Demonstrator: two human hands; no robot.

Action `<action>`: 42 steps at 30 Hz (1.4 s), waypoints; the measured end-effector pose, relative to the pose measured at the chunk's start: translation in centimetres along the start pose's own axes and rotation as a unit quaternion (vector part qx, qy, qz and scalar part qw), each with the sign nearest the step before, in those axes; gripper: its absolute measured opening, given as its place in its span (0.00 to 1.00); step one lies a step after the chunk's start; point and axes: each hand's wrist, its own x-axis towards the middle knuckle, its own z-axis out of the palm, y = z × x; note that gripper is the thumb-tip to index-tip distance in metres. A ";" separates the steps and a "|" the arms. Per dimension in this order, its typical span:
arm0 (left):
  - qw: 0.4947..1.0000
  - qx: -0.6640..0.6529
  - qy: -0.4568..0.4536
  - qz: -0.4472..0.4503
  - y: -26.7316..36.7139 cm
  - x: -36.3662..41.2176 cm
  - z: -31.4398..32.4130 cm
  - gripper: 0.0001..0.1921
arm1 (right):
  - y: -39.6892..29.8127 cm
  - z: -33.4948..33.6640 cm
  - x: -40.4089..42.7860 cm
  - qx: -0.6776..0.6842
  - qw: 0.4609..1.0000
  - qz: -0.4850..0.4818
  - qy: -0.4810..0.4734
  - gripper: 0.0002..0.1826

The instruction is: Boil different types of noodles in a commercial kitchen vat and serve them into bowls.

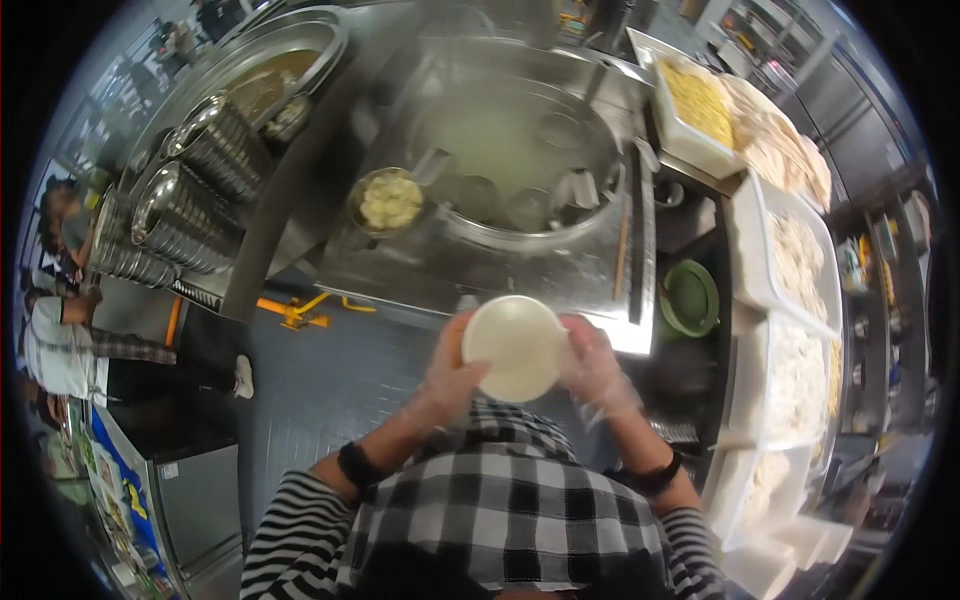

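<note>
A round off-white bowl is held in front of my apron, below the edge of the steel cooking station. My left hand, in a clear plastic glove, grips its left rim with the thumb over the edge. At the bowl's right side is my right hand, also gloved and slightly blurred, closed round the rim. Beyond the bowl, a large round pot of cloudy, steaming liquid is set in the station, with strainer baskets in it. A metal strainer heaped with pale pieces rests left of the pot.
Stacked steel bowls stand at left, near a large pan of brown liquid. A green bowl sits at right beside white tubs of noodles. Stacked white containers are at lower right. People stand far left. A wooden stick lies on the station.
</note>
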 end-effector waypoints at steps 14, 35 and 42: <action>0.942 -0.087 0.323 0.020 3.8 -8.3 -16.8 0.31 | -3.2 7.1 21.5 0.515 0.806 0.289 0.041 0.14; 0.904 0.031 0.425 -0.017 2.2 -2.4 -13.1 0.26 | 3.6 7.3 9.7 0.565 0.761 0.292 -0.130 0.10; 0.751 0.465 0.439 0.165 5.4 -1.3 -11.4 0.33 | 1.2 6.6 8.9 0.565 0.742 0.330 -0.148 0.12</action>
